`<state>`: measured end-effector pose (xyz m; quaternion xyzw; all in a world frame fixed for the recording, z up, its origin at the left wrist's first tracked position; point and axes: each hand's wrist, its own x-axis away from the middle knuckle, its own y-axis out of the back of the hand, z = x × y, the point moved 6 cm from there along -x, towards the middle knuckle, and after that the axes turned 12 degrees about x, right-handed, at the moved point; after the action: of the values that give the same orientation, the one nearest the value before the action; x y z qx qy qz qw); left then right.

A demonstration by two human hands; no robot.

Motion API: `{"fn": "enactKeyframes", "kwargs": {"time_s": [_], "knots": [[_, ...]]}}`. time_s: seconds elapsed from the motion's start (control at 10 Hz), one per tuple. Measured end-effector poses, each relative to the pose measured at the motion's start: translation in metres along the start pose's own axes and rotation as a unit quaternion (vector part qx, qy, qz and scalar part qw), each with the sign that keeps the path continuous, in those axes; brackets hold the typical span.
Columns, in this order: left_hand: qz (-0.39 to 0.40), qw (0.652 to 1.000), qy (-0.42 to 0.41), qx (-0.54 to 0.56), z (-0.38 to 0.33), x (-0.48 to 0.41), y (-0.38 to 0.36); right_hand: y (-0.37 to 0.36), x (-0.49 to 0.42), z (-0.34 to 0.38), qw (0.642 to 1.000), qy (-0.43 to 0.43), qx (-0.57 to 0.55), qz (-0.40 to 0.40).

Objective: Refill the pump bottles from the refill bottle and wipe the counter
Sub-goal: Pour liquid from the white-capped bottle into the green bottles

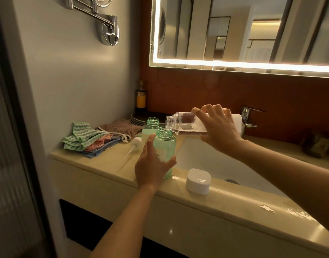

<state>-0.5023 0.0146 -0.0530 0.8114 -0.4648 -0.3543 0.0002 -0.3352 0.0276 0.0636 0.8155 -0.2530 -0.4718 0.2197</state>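
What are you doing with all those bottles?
Refilling soap bottles. The right hand tips the clear refill bottle on its side over the green pump bottle, which the left hand steadies on the counter. A second open green bottle waits behind. A pump top lies nearby.

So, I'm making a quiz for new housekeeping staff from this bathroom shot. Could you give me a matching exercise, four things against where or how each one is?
Things:
1. clear plastic refill bottle
2. green translucent pump bottle
3. white rounded cap
4. white pump head

States:
A. lying on the counter beside the folded cloths
B. tipped sideways in the right hand
C. upright, open, steadied by the left hand
D. standing on the counter's front edge

Pairs: 1-B, 2-C, 3-D, 4-A
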Motion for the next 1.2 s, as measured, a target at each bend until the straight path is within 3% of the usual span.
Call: {"fn": "enactKeyframes", "kwargs": {"time_s": [1.2], "knots": [[0.008,1.0,-0.001,0.012,0.0005,0.0005,-0.0008,0.0022,-0.0014,-0.0006,1.0,0.011,0.011,-0.023]]}}
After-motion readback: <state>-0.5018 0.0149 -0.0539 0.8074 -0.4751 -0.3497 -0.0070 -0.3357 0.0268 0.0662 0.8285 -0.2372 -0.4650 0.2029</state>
